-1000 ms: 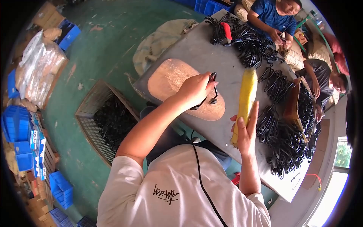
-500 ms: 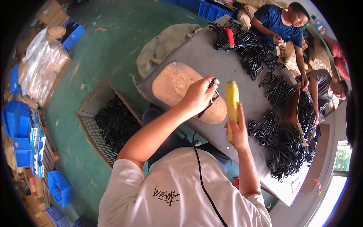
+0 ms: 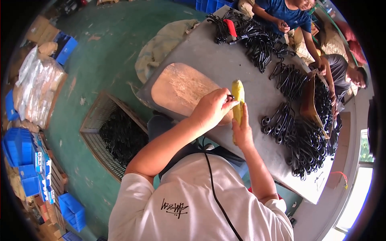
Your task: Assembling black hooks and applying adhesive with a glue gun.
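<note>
My left hand (image 3: 214, 107) is closed around a small black piece (image 3: 230, 97), and its fingers hide most of it. Only a dark end pokes out beside a long yellow bar (image 3: 238, 90). My right hand (image 3: 242, 132) grips that bar by its lower part and keeps it upright; what kind of tool it is, I cannot make out. The black end lies close against the bar; whether they touch is unclear. Beneath my left hand a worn, rounded wooden board (image 3: 181, 86) rests on the grey table (image 3: 213, 52).
Black looped pieces (image 3: 301, 148) lie heaped on the right, near a cardboard box (image 3: 311, 100) of more. Another black heap (image 3: 259, 44) holds a red-handled tool (image 3: 230, 28). A crate (image 3: 90, 130) of black parts stands at left. Two co-workers (image 3: 277, 16) sit across the table.
My left hand has brought the black piece to the yellow bar, hiding the piece's long part that showed before. The bar has shifted slightly left. The whole view has shifted a little.
</note>
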